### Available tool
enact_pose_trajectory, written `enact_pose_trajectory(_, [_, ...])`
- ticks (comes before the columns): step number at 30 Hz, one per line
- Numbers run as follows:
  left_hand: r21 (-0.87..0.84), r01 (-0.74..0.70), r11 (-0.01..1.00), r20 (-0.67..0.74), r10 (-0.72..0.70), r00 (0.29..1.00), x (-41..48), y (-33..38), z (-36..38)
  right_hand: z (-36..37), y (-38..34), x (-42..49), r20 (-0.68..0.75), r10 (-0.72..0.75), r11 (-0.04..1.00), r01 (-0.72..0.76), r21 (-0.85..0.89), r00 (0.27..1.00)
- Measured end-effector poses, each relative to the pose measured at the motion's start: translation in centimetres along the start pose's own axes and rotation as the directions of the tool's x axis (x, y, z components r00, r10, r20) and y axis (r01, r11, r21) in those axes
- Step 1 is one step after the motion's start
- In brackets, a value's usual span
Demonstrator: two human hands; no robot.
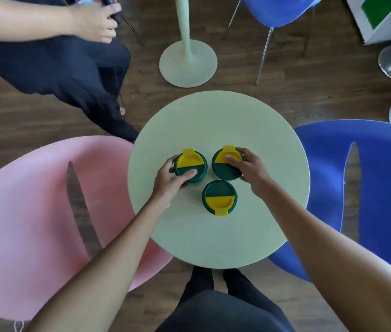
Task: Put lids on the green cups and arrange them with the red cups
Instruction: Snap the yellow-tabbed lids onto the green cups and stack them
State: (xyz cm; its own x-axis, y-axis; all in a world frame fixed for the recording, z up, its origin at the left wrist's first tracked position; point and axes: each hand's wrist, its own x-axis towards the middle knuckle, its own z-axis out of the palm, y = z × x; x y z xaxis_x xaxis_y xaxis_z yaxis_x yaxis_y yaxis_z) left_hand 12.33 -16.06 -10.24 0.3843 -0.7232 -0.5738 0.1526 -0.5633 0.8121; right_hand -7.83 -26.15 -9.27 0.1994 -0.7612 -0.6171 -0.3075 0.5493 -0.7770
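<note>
Three dark green cups with green-and-yellow lids stand close together on a round pale green table (218, 121). My left hand (169, 180) grips the left cup (190, 164), thumb resting on its lid. My right hand (249, 167) wraps around the right cup (226, 164), thumb pressing on the yellow flap. The third cup (219, 197) stands nearer to me, untouched, its yellow tab pointing toward me. No red cups are in view.
A pink chair (34, 212) stands left of the table and a blue chair (369, 188) on the right. Another person's hand (96, 21) holds a dark object at top left. A second table's pedestal (187, 58) and another blue chair (278, 10) stand beyond.
</note>
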Motion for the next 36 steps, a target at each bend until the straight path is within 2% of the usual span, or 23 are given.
enact_pose_trajectory(13, [-0.057,0.027,0.998,-0.011,-0.027,1.0,-1.7,-0.6,1.3,0.0,0.9,0.1,-0.018,-0.041,0.998,0.04,-0.049,0.999])
enact_pose_trajectory(20, [0.139,0.012,0.99,0.005,-0.013,1.0,-1.7,-0.4,1.2,0.3,0.8,-0.6,-0.052,-0.094,0.982,0.083,-0.171,0.994])
enact_pose_trajectory(23, [0.272,-0.018,0.962,-0.046,0.032,0.998,-2.1,0.5,1.3,0.0,0.3,-1.8,-0.135,-0.156,0.968,0.124,-0.219,0.979])
enact_pose_trajectory(26, [0.493,-0.178,0.851,-0.159,0.29,0.944,-2.9,1.9,1.4,-0.8,-0.4,-3.5,-0.231,-0.265,0.946,0.205,-0.252,0.936])
enact_pose_trajectory(29, [0.671,-0.381,0.636,-0.032,0.538,0.842,-3.9,3.6,2.5,-2.2,-1.0,-5.2,-0.269,-0.293,0.942,0.229,-0.245,0.917])
enact_pose_trajectory(32, [0.723,-0.501,0.475,0.127,0.621,0.773,-5.0,5.8,5.1,-4.4,-1.7,-7.0,-0.28,-0.284,0.948,0.224,-0.226,0.917])
enact_pose_trajectory(36, [0.685,-0.615,0.39,0.292,0.627,0.723,-7.1,8.5,11.4,-9.5,-2.6,-10.1,-0.352,-0.285,0.953,0.224,-0.203,0.892])
